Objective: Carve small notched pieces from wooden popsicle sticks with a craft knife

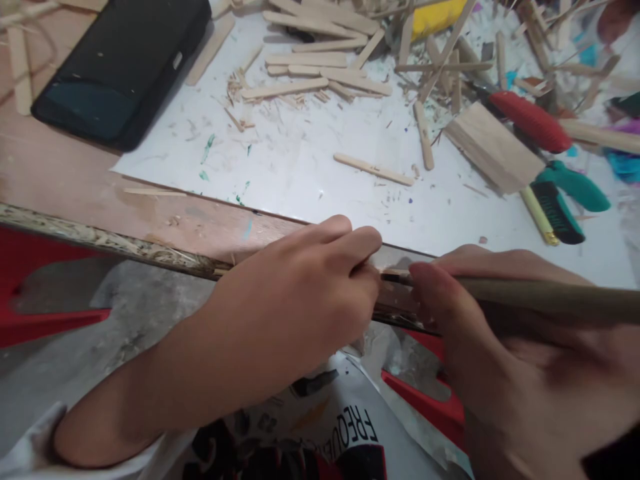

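**Right hand (490, 363) grasps a long tool (555, 300) at the near edge (100, 237) of the table (75, 163)**

The right hand is closed around the long tool, which has a grey-brown handle. The tool lies almost level above the near edge of the table, and its thin dark end points left, toward the left hand (305, 287), just beside the fingers of it. The left hand is at the same edge, with the fingers bent inward; whether it grasps something, I cannot tell, because the back of the hand hides this.

Beyond the hands, a white sheet (295, 173) with green marks covers a large part of the table. One single wooden stick (373, 169) lies on it, beyond the two hands. Farther away there is a loose group of flat sticks (320, 70), and wood shavings (240, 93) lie at its left side. On the far left, a black phone (125, 70) lies partly over the sheet.

On the right side, a wooden block (495, 147) lies tilted, near a red handle (530, 120) and a pair of green handles (575, 187). A yellow rod (540, 217) lies just beside these green handles. Below the table edge, red plastic parts (435, 397) and a printed white cloth (345, 407) are visible.
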Available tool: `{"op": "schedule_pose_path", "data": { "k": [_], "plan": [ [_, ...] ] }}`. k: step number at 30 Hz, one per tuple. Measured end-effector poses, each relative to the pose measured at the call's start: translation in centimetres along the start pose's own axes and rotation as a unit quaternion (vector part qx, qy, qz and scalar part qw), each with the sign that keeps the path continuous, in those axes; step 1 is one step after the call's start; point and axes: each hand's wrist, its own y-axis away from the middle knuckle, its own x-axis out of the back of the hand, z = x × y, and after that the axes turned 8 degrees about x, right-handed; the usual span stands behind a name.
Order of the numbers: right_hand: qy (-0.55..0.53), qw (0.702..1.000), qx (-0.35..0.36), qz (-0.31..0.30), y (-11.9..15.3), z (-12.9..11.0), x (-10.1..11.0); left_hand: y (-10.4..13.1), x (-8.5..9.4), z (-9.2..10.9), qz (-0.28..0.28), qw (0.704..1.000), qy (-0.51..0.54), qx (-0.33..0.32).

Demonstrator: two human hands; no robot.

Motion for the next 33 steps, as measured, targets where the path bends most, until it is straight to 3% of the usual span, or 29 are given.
{"op": "schedule_pose_path", "data": {
  "k": [3, 14, 17, 26, 33],
  "plan": [
    [-0.019, 1.0, 0.024, 0.0, 0.3, 1.0, 0.2, 0.0, -0.1, -0.2, 0.004, 1.0, -0.007, -0.005],
    [-0.114, 0.986, -0.11, 0.057, 0.7, 1.3, -0.2, 0.5, -0.5, -0.3, 0.019, 1.0, -0.019, 0.0],
    [-0.084, 0.987, -0.118, 0.065, 0.8, 1.2, 0.0, 0.6, -0.6, -0.3, 0.029, 0.998, -0.046, -0.017],
    [-0.091, 0.995, -0.041, -0.004, -0.1, 1.8, -0.5, 0.4, -0.1, 0.0, 0.004, 0.999, -0.044, -0.012],
    [-0.075, 0.997, -0.002, -0.012, -0.4, 1.3, -0.4, 0.3, -0.3, -0.2, -0.003, 0.999, -0.032, -0.017]
  ]
}}
